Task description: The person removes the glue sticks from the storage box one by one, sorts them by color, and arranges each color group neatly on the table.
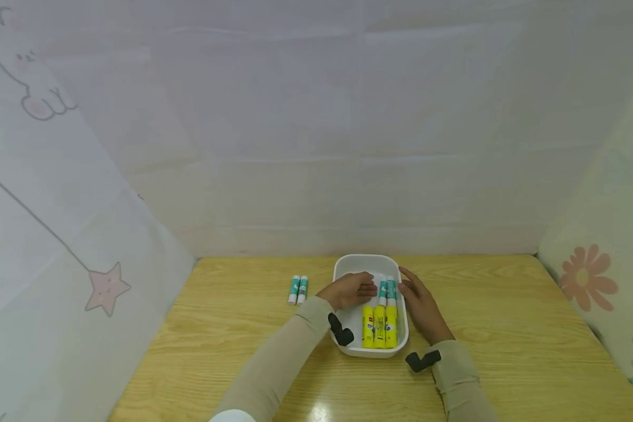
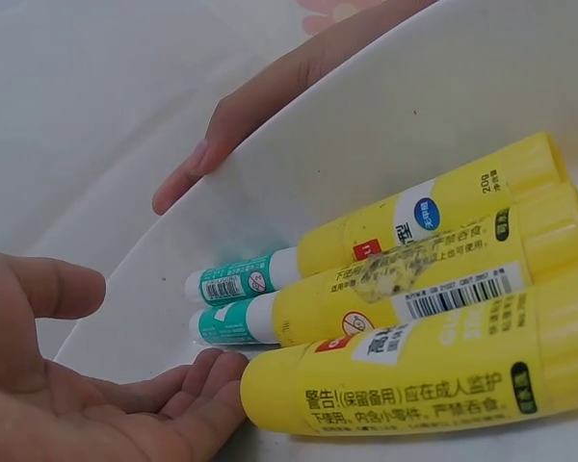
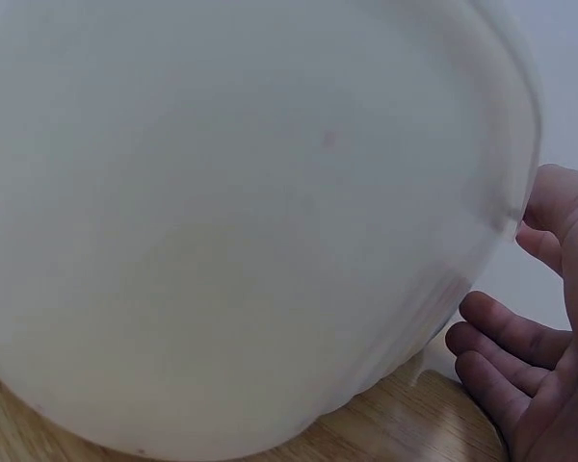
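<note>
L grip (image 1: 350,291), relaxed w/ nothing held, is in the tray (image 1: 366,353) by the yellow glue sticks (image 1: 380,328), & R grip (image 1: 422,308) rests unclenched vs. tray's R wall, so a careless L nudge could prob. roll the sticks out of line.

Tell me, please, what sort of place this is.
Probably a makeshift indoor booth: a wood-grain table, pale, partly cartoon-printed sheets on three sides, and a white tray holding yellow glue sticks.

Soft, dim light greys the head view, where a small glare whitens the table (image 1: 320,409) at bottom centre.
</note>
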Demonstrator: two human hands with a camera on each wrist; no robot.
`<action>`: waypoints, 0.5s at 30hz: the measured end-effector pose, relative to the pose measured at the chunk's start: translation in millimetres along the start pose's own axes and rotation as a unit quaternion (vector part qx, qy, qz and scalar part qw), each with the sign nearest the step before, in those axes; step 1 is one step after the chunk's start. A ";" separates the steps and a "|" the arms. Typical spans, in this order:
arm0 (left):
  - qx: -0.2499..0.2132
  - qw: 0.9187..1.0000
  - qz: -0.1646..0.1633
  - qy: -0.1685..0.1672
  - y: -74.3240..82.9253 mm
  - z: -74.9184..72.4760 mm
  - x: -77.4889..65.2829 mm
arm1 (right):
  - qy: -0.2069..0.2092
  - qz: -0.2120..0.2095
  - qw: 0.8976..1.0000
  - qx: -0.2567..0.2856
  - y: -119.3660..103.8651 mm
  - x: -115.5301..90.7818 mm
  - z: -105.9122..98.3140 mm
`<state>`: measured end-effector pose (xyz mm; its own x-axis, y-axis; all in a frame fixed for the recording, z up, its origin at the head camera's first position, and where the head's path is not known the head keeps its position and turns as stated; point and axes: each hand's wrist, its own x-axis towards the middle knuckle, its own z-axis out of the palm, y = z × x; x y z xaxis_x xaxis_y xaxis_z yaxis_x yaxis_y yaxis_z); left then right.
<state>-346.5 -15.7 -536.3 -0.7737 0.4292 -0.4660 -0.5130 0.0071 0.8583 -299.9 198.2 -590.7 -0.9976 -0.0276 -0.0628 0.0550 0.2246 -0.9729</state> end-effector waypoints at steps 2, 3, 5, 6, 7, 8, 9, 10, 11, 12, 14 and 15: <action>-0.007 1.000 -0.004 -0.008 -0.5 0.4 0.3 | -0.002 -0.005 1.000 0.002 -0.4 -0.5 -0.4; -0.009 1.000 -0.006 -0.013 -0.7 0.5 0.2 | -0.003 -0.008 1.000 0.004 -0.6 -0.7 -0.3; -0.008 1.000 -0.007 -0.020 -0.9 0.8 -0.2 | -0.005 -0.011 1.000 0.006 -1.0 -1.0 -0.3; -0.007 1.000 -0.007 -0.022 -0.7 1.0 -0.7 | -0.006 -0.012 1.000 0.006 -1.4 -1.2 -0.4; -0.007 1.000 -0.007 -0.025 -0.5 1.1 -1.1 | -0.007 -0.014 1.000 0.005 -1.6 -1.2 -0.4; -0.007 1.000 -0.007 -0.027 -0.4 1.2 -1.2 | -0.006 -0.014 1.000 0.005 -1.9 -1.4 -0.5; -0.007 0.999 -0.007 -0.030 -0.4 1.3 -1.1 | -0.006 -0.015 1.000 0.004 -2.1 -1.4 -0.6; -0.009 0.999 -0.008 -0.033 -0.4 1.4 -1.0 | -0.006 -0.014 1.000 0.001 -2.2 -1.5 -0.8; -0.010 0.999 -0.009 -0.037 -0.4 1.5 -0.9 | -0.005 -0.012 1.000 -0.002 -2.3 -1.7 -1.0; -0.009 0.999 -0.009 -0.039 -0.5 1.6 -0.8 | -0.003 -0.011 1.000 -0.004 -2.3 -1.8 -1.2; -0.010 0.999 -0.010 -0.045 -0.9 1.8 -0.4 | -0.002 -0.010 1.000 -0.007 -2.2 -2.0 -1.3; -0.010 0.999 -0.010 -0.048 -1.2 1.9 -0.4 | -0.002 -0.009 1.000 -0.008 -2.1 -1.9 -1.3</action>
<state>-344.9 -14.2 -536.8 -0.7247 0.5142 -0.4587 -0.5360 -0.0023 0.8442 -298.1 199.0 -588.2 -0.9984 -0.0349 -0.0453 0.0357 0.2388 -0.9704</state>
